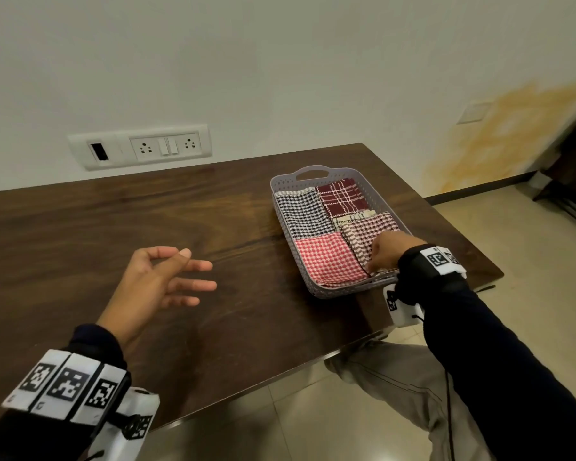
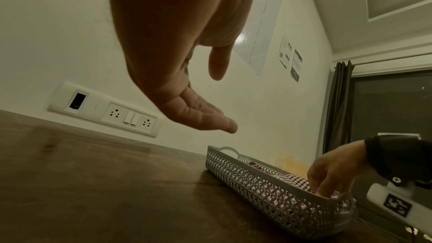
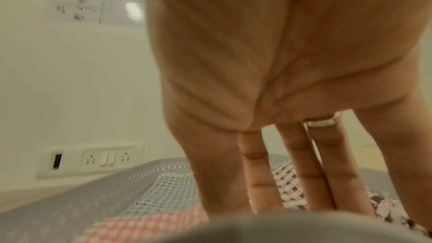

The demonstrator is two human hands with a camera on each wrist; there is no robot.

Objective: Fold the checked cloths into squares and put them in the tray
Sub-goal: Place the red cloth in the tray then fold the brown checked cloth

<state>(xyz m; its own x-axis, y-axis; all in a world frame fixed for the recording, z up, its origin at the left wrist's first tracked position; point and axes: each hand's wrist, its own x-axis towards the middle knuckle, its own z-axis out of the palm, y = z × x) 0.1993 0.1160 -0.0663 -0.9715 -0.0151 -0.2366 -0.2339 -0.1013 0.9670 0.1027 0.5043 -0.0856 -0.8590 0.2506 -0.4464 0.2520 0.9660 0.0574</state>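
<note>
A grey perforated tray (image 1: 313,171) stands at the table's right side with several folded checked cloths in it: black-and-white (image 1: 300,214), maroon plaid (image 1: 341,197), red-and-white (image 1: 326,257) and brown-and-white (image 1: 369,231). My right hand (image 1: 378,257) reaches into the tray's near right corner. Its straight fingers (image 3: 261,182) point down onto the near edge of the brown-and-white cloth (image 3: 290,182); the tray rim hides their tips. My left hand (image 1: 193,266) hovers over bare table left of the tray, fingers spread, holding nothing.
The dark wooden table (image 1: 113,227) stands against a pale wall with a socket panel (image 1: 140,148). The table's near and right edges drop to a tiled floor (image 1: 313,410). My knee (image 1: 396,371) shows below the near edge.
</note>
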